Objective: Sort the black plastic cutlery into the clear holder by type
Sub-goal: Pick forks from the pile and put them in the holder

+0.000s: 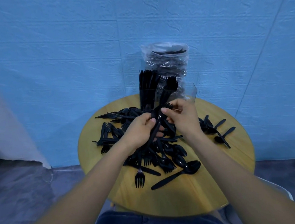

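A heap of black plastic cutlery point(166, 154) covers the middle of the round wooden table point(212, 186). My left hand point(139, 130) grips a bundle of black forks point(157, 119), tines pointing toward the holder. My right hand point(183, 116) pinches the upper end of that bundle just in front of the clear holder point(192, 94). The holder stands at the table's far edge, with knives point(146, 81) upright in its left compartment and forks point(171, 84) in the middle one. Its right compartment looks bare.
A clear plastic bag of more black cutlery point(169, 61) stands behind the holder against the blue wall. Loose spoons point(216, 129) lie at the table's right side; a fork point(139, 178) and a spoon point(180, 173) lie nearest me. My denim-clad knee point(152, 222) is under the table's near edge.
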`<state>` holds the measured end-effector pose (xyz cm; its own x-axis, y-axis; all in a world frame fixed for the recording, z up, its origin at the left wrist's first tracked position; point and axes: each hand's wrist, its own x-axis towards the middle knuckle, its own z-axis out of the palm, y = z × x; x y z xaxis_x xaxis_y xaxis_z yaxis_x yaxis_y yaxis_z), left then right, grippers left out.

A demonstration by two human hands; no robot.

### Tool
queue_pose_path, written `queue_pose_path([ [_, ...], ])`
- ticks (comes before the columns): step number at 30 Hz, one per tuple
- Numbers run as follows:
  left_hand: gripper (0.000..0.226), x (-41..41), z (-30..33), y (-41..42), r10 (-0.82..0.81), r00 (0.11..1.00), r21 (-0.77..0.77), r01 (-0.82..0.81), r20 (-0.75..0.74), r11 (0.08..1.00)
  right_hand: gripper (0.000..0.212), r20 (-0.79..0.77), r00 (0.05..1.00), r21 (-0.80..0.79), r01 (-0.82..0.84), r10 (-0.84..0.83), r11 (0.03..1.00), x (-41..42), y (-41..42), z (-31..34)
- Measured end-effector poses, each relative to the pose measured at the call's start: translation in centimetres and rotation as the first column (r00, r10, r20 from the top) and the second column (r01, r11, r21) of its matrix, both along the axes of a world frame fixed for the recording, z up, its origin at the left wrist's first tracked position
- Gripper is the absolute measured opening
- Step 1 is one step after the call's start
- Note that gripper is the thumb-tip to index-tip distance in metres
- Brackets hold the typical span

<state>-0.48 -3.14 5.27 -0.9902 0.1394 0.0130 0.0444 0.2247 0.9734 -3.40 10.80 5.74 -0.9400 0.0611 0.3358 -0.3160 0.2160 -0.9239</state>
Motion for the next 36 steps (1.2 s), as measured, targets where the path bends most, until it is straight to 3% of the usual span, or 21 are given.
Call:
queue_pose_path([
  [7, 0.023, 0.4, -0.1, -0.8, -0.050, 0.999, 0.010, 0.050, 0.001, 0.999, 0.020, 0.030, 0.999, -0.048, -0.014, 0.015, 0.999, -0.4, -2.1, -0.8],
  [10, 0.024, 0.6, -0.3, -1.6, -0.077, 0.996, 0.052, 0.075, 0.038, 0.996, 0.005, 0.050, 0.994, 0.038, -0.096, 0.094, 0.995, -0.6, -2.5, -0.9],
  [16, 0.027, 1.6, -1.4, -2.0, -0.106, 0.992, -0.014, 0.107, 0.062, 0.994, 0.005, 0.049, 0.997, 0.086, -0.071, 0.067, 0.994, 0.1, -2.9, -1.2],
  [18, 0.025, 2.0, -2.3, -2.3, -0.039, 0.999, -0.086, 0.038, -0.004, 0.996, 0.012, 0.071, 0.994, 0.109, -0.091, 0.083, 0.990, 0.7, -2.9, -1.9],
  [20, 0.024, 2.5, -3.5, -2.9, 0.078, 0.990, -0.182, -0.100, -0.121, 0.978, 0.017, 0.096, 0.990, 0.238, -0.120, 0.099, 0.964, 1.6, -2.7, -2.7],
  [23, 0.024, 3.6, -4.9, -4.1, 0.235, 0.946, -0.187, -0.278, -0.226, 0.942, 0.018, 0.132, 0.978, 0.491, -0.205, 0.161, 0.847, 3.5, -2.5, -4.3],
  [26, 0.024, 4.4, -5.9, -4.6, 0.265, 0.932, -0.176, -0.312, -0.246, 0.934, 0.034, 0.142, 0.981, 0.647, -0.193, 0.132, 0.738, 4.6, -2.2, -5.7],
  [32, 0.025, 5.0, -7.5, -3.3, 0.274, 0.915, -0.161, -0.331, -0.298, 0.930, 0.043, 0.138, 0.990, 0.744, -0.094, -0.014, 0.662, 5.5, -1.0, -6.9],
  [36, 0.024, 4.8, -7.7, -3.2, 0.271, 0.890, -0.198, -0.360, -0.367, 0.912, 0.017, 0.066, 0.997, 0.729, -0.026, -0.033, 0.684, 5.3, -0.5, -6.6],
])
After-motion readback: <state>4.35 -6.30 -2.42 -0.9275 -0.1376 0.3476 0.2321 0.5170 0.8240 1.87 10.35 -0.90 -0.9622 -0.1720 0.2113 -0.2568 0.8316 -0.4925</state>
